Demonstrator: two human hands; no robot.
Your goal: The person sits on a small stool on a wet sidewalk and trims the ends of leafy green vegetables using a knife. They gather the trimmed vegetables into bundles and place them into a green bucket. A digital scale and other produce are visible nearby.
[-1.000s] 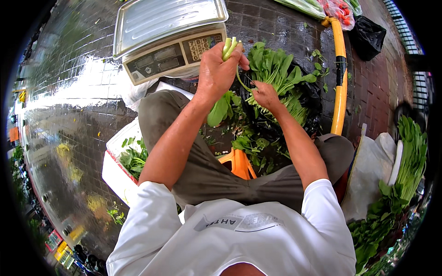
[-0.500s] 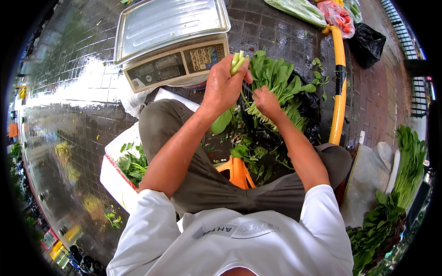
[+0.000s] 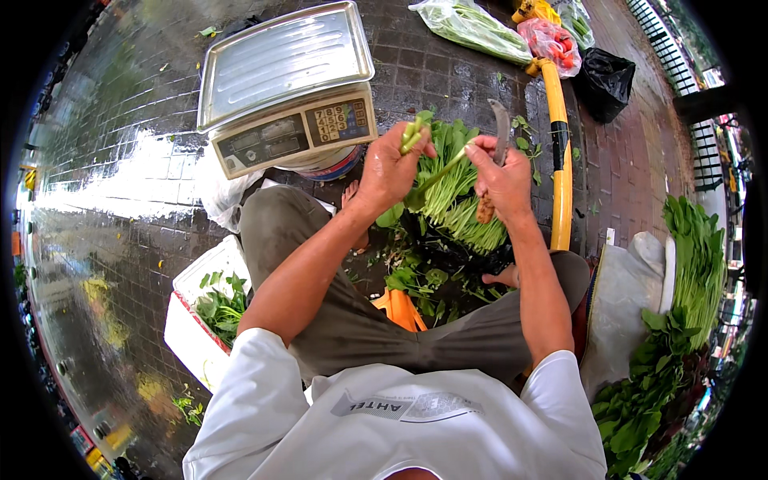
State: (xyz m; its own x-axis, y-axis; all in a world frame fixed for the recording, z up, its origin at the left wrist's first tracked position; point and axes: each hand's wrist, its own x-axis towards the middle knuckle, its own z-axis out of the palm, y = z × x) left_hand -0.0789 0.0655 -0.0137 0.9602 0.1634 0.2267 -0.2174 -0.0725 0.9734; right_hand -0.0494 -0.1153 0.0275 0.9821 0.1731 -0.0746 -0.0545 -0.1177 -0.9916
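Observation:
My left hand (image 3: 392, 170) is closed around a few leafy-green stalks (image 3: 410, 137), their pale cut ends sticking up past the thumb. In my right hand (image 3: 507, 182) is a small curved knife (image 3: 502, 128), blade upward, its brown handle (image 3: 485, 209) showing below the palm. The thumb and fingertips of that hand also pinch a single green stem (image 3: 453, 163) that slants down toward the left hand. Beneath and beyond both hands lies a large bunch of leafy greens (image 3: 460, 200) on black plastic, leaves away from me and stems toward me.
A scale (image 3: 284, 68) with a metal tray stands at the far left. Beside my left leg is a white box (image 3: 188, 320) holding greens. A yellow pole (image 3: 562, 160) rises at right, near bagged vegetables (image 3: 472, 30) and a black bag (image 3: 606, 84). More greens (image 3: 694, 272) lie far right.
My right hand has risen from the bunch, moving right, and now shows the knife and a pinched stem. My left hand has dropped slightly, still holding its stalks. The whole view has shifted a little.

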